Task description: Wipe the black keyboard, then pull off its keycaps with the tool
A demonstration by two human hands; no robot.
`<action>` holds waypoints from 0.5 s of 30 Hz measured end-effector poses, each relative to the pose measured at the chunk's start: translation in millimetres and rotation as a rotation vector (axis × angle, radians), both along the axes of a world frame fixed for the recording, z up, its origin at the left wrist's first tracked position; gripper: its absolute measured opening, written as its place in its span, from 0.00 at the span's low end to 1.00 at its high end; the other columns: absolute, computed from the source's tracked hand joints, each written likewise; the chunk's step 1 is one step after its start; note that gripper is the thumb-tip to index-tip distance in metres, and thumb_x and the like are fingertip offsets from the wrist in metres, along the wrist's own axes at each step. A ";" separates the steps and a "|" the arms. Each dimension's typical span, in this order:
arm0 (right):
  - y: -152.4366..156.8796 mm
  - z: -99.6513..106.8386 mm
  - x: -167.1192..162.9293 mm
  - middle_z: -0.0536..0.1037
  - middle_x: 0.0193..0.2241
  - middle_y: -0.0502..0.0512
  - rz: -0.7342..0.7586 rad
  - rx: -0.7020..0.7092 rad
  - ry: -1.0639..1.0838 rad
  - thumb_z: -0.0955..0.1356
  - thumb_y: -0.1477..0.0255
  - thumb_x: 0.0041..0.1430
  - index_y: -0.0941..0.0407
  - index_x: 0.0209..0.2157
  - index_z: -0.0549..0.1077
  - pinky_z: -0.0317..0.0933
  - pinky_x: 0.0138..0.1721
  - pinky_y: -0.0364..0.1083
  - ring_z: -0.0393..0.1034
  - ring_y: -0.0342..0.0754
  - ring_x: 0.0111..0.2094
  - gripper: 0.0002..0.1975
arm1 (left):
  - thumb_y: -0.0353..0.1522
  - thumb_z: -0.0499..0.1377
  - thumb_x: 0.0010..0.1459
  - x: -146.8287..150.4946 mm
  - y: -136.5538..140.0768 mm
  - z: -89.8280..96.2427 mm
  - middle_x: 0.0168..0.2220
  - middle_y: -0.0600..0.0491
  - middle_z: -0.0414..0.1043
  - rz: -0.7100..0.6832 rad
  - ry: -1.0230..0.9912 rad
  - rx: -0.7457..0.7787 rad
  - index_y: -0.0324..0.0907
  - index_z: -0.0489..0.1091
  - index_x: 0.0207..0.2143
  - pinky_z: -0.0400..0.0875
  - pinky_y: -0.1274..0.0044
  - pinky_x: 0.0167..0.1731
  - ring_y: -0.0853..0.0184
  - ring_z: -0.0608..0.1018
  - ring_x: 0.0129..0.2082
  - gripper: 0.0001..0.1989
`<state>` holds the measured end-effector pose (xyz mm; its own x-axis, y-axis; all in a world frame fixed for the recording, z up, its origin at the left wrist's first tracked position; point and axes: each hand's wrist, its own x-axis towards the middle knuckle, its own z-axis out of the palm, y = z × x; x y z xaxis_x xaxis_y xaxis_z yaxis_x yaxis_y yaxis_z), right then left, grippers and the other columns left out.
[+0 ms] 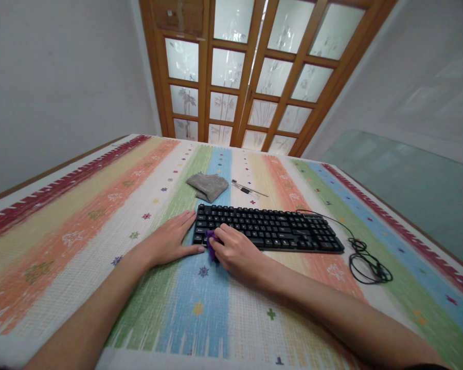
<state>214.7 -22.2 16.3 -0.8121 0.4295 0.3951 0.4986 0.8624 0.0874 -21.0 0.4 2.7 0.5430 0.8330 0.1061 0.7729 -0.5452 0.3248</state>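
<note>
A black keyboard (pixel 266 226) lies on the striped tablecloth in front of me. My left hand (pixel 173 239) rests at its left end, fingers stretched out and thumb along the near left corner. Pinched in my right hand (pixel 233 249) is a small crumpled purple cloth (pixel 211 247), pressed down on the keys at the lower left. The right fingers hide part of the cloth and the keys beneath. Behind the keyboard is a folded grey cloth (pixel 209 186), which neither hand touches.
Thin dark tools (pixel 249 190), perhaps small brushes, lie beyond the keyboard. Its black cable (pixel 368 264) is coiled on the right. The striped tablecloth (pixel 139 298) covers the table. Wooden doors with glass panes (pixel 227 67) stand past the far edge, and walls flank both sides.
</note>
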 end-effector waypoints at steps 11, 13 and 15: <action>-18.2 5.8 80.4 0.73 0.31 0.61 -0.272 0.004 -0.034 0.65 0.83 0.60 0.62 0.31 0.76 0.64 0.35 0.50 0.63 0.52 0.34 0.08 | 0.60 0.54 0.56 0.5 -1.6 6.1 0.69 0.39 0.52 0.038 0.049 -0.047 0.38 0.53 0.68 0.55 0.56 0.66 0.47 0.59 0.68 0.48; -23.5 5.3 92.0 0.72 0.30 0.61 -0.312 0.023 -0.021 0.65 0.84 0.59 0.62 0.31 0.76 0.64 0.35 0.50 0.63 0.52 0.33 0.09 | 0.59 0.55 0.56 0.1 -1.3 6.0 0.69 0.40 0.51 0.040 0.040 -0.053 0.38 0.53 0.68 0.55 0.55 0.66 0.47 0.58 0.68 0.47; -26.3 4.1 101.5 0.72 0.29 0.60 -0.331 0.031 0.019 0.64 0.84 0.60 0.62 0.31 0.77 0.63 0.33 0.49 0.63 0.52 0.33 0.10 | 0.59 0.55 0.56 0.1 -1.2 6.5 0.69 0.40 0.51 0.039 0.039 -0.053 0.39 0.53 0.68 0.55 0.54 0.66 0.47 0.58 0.68 0.47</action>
<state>316.2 -48.5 20.4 -0.6227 0.6563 0.4259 0.7532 0.6502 0.0992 -20.9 -0.8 9.2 0.5128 0.8575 0.0410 0.8058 -0.4973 0.3215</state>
